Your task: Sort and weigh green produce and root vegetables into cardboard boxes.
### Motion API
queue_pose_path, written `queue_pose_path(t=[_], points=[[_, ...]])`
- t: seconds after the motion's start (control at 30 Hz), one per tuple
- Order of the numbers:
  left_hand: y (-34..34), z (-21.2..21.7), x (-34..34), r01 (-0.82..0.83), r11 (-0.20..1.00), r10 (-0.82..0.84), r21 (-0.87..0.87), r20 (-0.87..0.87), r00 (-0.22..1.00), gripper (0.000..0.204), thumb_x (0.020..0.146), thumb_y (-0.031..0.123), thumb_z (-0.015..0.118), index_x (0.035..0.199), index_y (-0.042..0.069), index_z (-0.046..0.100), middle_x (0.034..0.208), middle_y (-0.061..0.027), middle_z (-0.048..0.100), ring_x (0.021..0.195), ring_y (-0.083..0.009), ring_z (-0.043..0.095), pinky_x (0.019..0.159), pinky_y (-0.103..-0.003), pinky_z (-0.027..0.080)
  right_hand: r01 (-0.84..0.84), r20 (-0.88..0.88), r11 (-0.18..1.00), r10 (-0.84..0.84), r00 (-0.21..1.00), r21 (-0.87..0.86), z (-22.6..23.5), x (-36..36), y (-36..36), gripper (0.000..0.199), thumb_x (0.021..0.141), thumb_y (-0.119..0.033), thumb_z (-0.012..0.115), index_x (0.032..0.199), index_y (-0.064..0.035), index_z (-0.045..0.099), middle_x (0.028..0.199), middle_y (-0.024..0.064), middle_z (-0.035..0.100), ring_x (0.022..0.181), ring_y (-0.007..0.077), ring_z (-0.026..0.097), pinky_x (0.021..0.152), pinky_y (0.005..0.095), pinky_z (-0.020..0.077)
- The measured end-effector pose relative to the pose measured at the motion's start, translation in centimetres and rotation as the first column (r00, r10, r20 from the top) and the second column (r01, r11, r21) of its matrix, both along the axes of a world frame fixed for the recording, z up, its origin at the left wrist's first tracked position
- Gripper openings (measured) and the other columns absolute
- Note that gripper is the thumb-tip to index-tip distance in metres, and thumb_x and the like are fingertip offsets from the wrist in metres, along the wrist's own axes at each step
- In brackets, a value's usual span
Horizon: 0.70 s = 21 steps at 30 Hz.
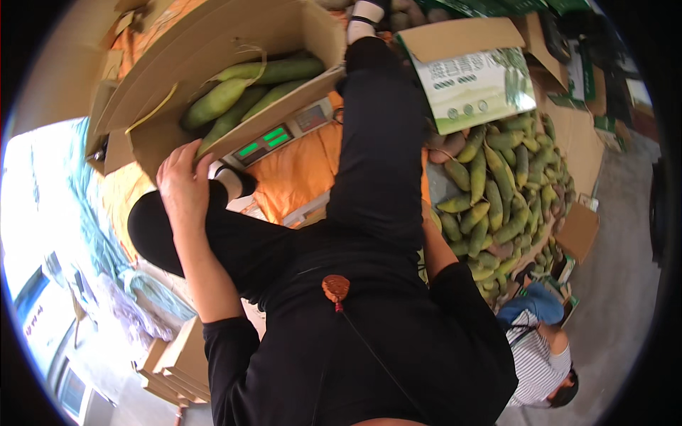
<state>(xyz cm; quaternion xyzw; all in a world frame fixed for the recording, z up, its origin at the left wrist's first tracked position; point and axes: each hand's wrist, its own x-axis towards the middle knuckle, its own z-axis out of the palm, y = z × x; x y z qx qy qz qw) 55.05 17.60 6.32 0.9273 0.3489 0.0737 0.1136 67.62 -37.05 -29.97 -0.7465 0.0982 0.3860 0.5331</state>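
A cardboard box [213, 50] full of long green gourds [245, 96] sits on a digital scale [280, 135]. The left hand [183, 186] grips the box's near edge. The right hand is hidden behind the leg, so its grip cannot be told. A heap of gourds [501, 192] lies to the right.

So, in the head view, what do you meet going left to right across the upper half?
Left hand on the edge of the open carton → scale display → black trouser leg → printed box flap → heap of green gourds.
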Motion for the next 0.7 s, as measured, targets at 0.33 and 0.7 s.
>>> queue_pose_path(t=[0.33,0.7], points=[[-0.1,0.3,0.3,0.001,0.999,-0.001,-0.046,-0.002,1.0,0.023,0.086,0.015,0.059,0.104,0.002,0.064,0.1,-0.0146,0.064,0.094,-0.0292,0.061,0.082,-0.034,0.047,-0.083,-0.1,0.98,0.066,0.993,-0.18,1.8,-2.2,3.5,0.012,0.081,-0.014,0.059,0.078,-0.0039,0.065,0.068,0.0034,0.062,0.066,0.0174,0.061,0.058,0.0324,0.0475],[-0.2,-0.6,1.0,-0.04,0.987,0.059,-0.159,0.12,0.991,0.024,0.09,0.02,0.056,0.104,0.002,0.064,0.099,-0.0126,0.063,0.092,-0.0255,0.06,0.081,-0.034,0.047,-0.536,-0.148,0.733,0.528,0.836,-0.419,2.6,-3.5,-8.3,0.01,0.079,-0.014,0.057,0.087,-0.0118,0.062,0.071,0.0008,0.058,0.058,0.0153,0.055,0.054,0.0317,0.0431]])
